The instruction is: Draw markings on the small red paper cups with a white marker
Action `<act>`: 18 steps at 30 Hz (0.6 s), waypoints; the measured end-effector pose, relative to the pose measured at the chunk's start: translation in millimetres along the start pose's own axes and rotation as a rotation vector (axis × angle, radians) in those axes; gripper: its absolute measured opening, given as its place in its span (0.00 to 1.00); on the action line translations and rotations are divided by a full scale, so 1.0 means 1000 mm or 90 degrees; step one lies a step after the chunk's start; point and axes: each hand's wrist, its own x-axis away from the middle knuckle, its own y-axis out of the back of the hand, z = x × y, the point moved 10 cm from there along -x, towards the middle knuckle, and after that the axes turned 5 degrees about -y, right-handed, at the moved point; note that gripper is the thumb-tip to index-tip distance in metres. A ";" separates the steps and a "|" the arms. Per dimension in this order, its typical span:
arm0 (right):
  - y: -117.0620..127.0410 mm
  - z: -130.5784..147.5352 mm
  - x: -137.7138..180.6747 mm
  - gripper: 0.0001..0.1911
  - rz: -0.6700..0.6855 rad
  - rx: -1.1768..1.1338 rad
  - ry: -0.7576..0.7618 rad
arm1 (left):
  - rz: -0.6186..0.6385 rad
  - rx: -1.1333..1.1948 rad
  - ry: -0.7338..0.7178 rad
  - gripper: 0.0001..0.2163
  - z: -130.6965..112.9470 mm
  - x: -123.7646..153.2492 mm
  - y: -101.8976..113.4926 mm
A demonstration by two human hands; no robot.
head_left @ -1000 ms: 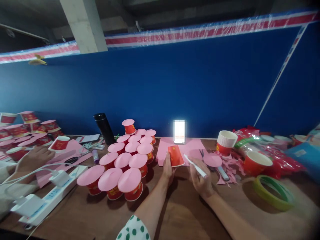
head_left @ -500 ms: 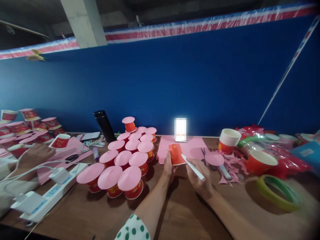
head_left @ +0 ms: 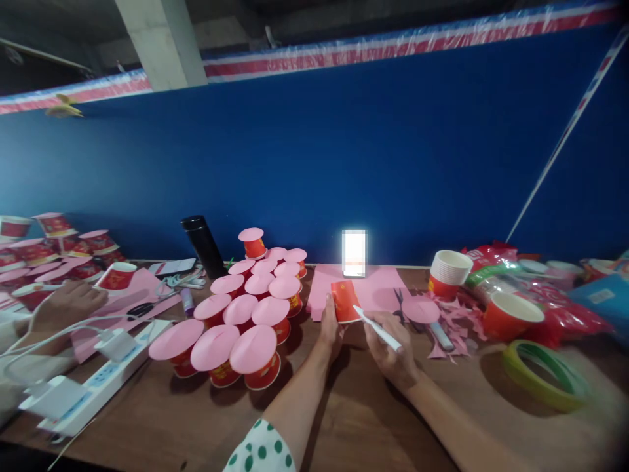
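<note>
A red paper cup (head_left: 345, 301) is in my left hand (head_left: 332, 333), tipped on its side above the table, its pale rim low. My left fingers are closed around its left side; some are hidden behind it. My right hand (head_left: 393, 359) pinches a slim white pen (head_left: 383, 332), with the tip at the cup's right edge near the rim; whether it touches is too small to tell. Just right of that hand lie scissors (head_left: 399, 305) and a pink paper disc (head_left: 421, 309). Behind the cup are pink paper sheets (head_left: 383, 288).
Several red cups topped with pink discs (head_left: 253, 351) stand left. A lit phone (head_left: 354, 254), black flask (head_left: 202, 246) and power strip (head_left: 105, 387) are farther out. Right are stacked cups (head_left: 449, 272), paper scraps (head_left: 455, 324) and tape rolls (head_left: 543, 377). A co-worker's hand (head_left: 73, 305) is far left.
The pen tip has shifted slightly down along the cup toward its rim. My left hand keeps its hold on the cup. The whole view has moved very slightly.
</note>
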 end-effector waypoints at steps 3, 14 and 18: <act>-0.002 -0.005 0.001 0.08 -0.002 0.004 -0.028 | -0.009 -0.001 0.008 0.23 0.001 0.000 0.001; -0.002 -0.002 0.001 0.06 0.006 -0.002 -0.027 | -0.007 -0.013 0.015 0.22 0.001 -0.001 0.001; -0.002 -0.002 0.001 0.06 0.006 0.001 -0.027 | -0.006 -0.003 0.018 0.25 0.001 0.000 0.000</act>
